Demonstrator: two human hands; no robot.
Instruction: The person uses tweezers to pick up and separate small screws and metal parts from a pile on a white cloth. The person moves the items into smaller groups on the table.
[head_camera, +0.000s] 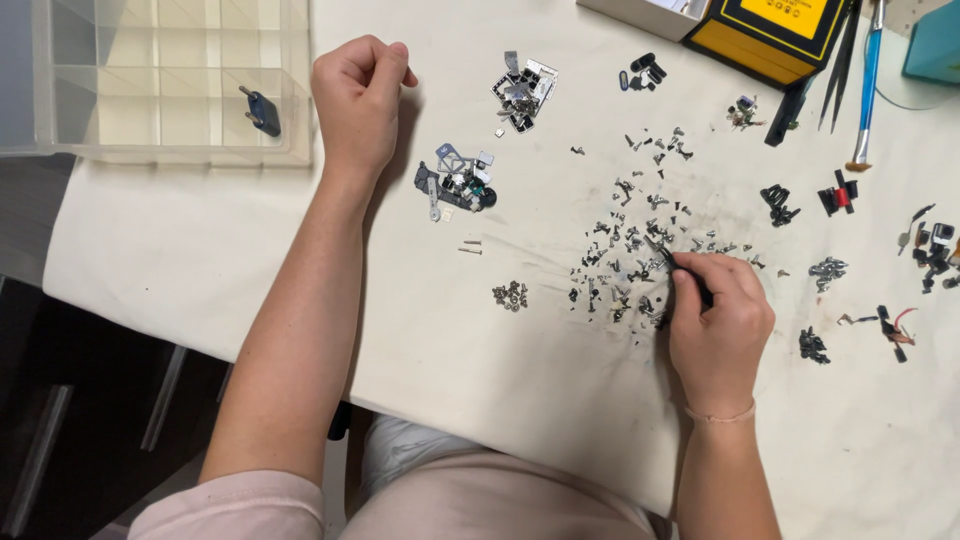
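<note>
My right hand (718, 322) grips black tweezers (663, 252), their tips down in a wide scatter of tiny screws and metal parts (640, 225) on the white table cover (300, 250). My left hand (358, 98) rests as a closed fist on the cover, holding nothing I can see, beside a clear plastic compartment box (160, 80). A small heap of grey and black brackets (455, 185) lies just right of that wrist. A tight cluster of small screws (510, 295) sits apart, left of the scatter.
A dark blue part (260, 110) lies in the compartment box. Another bracket heap (525, 88) sits at top centre. A yellow and black box (775, 30), extra tweezers (838, 60) and a blue-handled brush (866, 85) lie top right. Small piles of black parts (835, 195) dot the right side.
</note>
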